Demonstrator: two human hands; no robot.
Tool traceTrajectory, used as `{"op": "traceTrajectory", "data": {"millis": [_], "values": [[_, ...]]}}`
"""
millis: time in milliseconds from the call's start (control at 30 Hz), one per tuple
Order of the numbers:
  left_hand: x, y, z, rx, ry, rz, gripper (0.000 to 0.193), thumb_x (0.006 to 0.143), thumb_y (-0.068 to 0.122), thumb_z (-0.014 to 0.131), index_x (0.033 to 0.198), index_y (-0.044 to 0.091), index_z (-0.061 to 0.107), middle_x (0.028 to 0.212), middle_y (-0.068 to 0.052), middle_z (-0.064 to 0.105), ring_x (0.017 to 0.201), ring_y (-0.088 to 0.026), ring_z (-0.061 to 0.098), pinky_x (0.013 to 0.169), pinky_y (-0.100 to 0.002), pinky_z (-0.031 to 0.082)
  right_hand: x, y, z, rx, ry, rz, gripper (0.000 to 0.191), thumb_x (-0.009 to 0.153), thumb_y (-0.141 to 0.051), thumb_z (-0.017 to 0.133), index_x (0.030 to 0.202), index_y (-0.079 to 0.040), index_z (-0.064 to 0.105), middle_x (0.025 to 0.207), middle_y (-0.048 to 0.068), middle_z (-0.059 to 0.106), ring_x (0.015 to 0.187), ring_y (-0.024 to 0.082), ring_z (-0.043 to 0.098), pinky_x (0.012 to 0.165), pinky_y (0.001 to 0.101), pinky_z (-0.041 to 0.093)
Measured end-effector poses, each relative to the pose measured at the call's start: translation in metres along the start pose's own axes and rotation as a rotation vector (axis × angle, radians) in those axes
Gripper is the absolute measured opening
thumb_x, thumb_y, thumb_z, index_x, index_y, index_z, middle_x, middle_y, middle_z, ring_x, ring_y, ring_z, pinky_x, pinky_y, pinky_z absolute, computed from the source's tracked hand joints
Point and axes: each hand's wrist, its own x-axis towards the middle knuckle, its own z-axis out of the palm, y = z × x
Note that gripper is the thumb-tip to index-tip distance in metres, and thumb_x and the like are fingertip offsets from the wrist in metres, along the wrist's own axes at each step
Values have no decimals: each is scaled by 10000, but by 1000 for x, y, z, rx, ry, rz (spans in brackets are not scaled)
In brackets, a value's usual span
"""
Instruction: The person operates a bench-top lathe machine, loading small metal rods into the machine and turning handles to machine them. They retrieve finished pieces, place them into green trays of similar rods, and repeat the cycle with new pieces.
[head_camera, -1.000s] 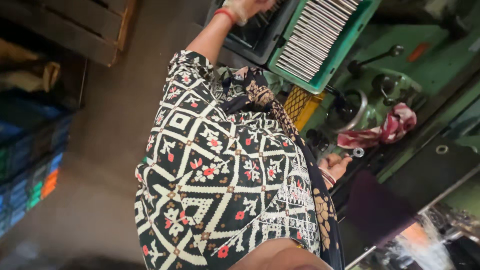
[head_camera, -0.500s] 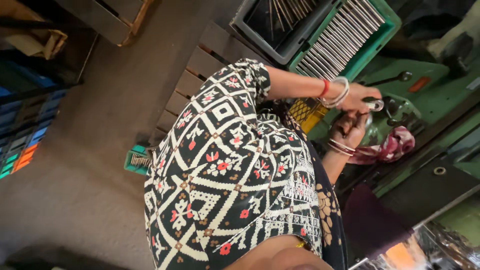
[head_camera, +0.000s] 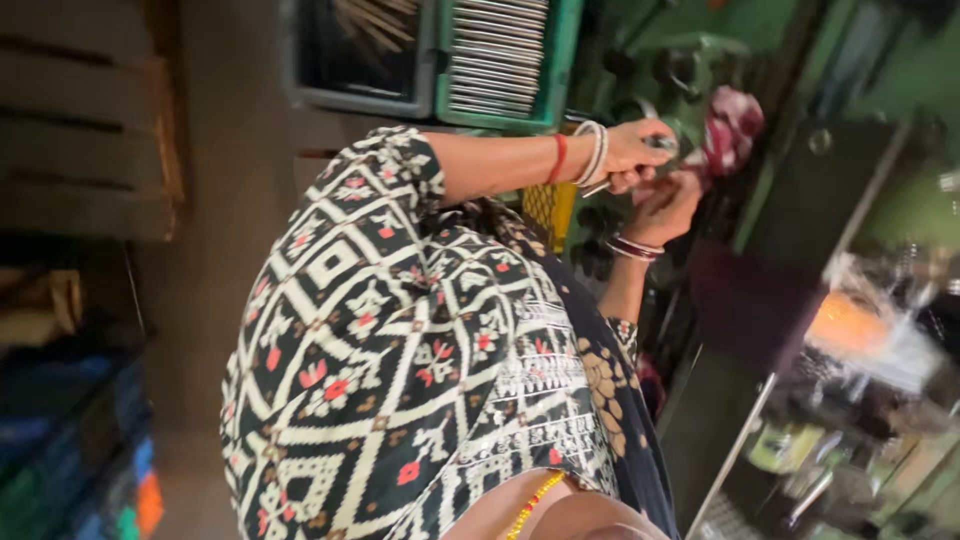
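Looking down from the head camera, a body in a black, white and red patterned garment (head_camera: 400, 360) is seen filling the middle of the frame, with both arms stretched toward a green machine (head_camera: 700, 60). The left hand (head_camera: 640, 150), ringed at the wrist by pale and red bangles, is curled around a thin metal rod (head_camera: 600, 186), only a short shiny end of which is shown below the fist. The right hand (head_camera: 665, 205), with dark bangles at its wrist, is raised just beneath the left and nearly touching it; its fingers are bent, but whether anything is gripped cannot be told. A red and white cloth (head_camera: 735, 120) is draped on the machine just beyond both hands. Behind the left forearm, a green tray (head_camera: 555, 60) packed with rows of metal rods is set beside a dark bin (head_camera: 360, 60). Blue crates (head_camera: 70, 450) are blurred at the lower left edge.
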Motion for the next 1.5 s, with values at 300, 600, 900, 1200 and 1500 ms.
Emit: {"op": "traceTrajectory", "data": {"millis": [300,600,900,1200,1500], "values": [[-15,6,15,1779,-139,1277,334,1060,484,582,1306,267,518,830,-97,620,602,-284,640,430,-397,444,-33,-25,-56,320,-167,542,366,1127,-428,559,828,-222,518,630,-76,386,465,72,328,382,238,223],[23,-14,32,1805,-134,1291,281,780,369,767,778,167,572,673,-42,583,659,-263,632,584,-412,499,-60,-27,-49,208,-162,746,569,1011,-704,370,770,-197,464,596,-68,286,444,99,256,395,276,184],[8,9,37,1806,-367,1157,254,771,347,752,849,135,634,774,-56,622,763,-274,642,667,-424,518,-60,0,-53,794,-371,611,620,1079,-737,502,789,-189,486,663,-58,310,553,123,267,511,290,231],[-38,73,-16,1782,234,874,381,915,308,863,727,70,632,757,-137,614,732,-387,600,644,-475,494,-105,-60,-94,297,160,374,157,1090,-238,547,1006,-108,576,617,-89,330,467,21,257,419,221,186],[-38,90,26,1763,123,972,423,931,144,868,735,32,510,752,-156,543,740,-387,547,679,-492,451,-164,-178,-133,51,361,-35,166,1096,-210,588,1054,-51,609,683,-85,427,517,2,343,454,205,259]]}}
